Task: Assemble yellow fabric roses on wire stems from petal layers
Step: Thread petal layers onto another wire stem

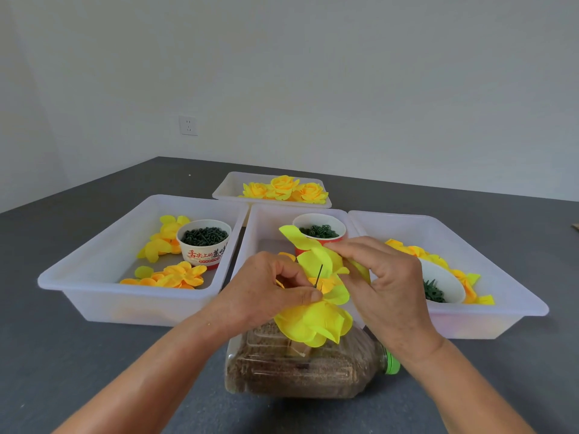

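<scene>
Plastic bottle (pixel 300 368) of grain lies nearest on the table (pixel 62 355); above it left hand (pixel 266 292) pinches the wire stem (pixel 319 276) and yellow petals (pixel 313 324), right hand (pixel 385 283) pinching a petal layer (pixel 316 255). Behind stand white trays (pixel 94 277); farthest, finished roses (pixel 283 187).

Left hand (pixel 266 289) covers the wire stem's (pixel 319 275) lower end; right hand (pixel 385 283) hides part of the middle bin (pixel 269 220); both forearms run off the bottom edge.
</scene>
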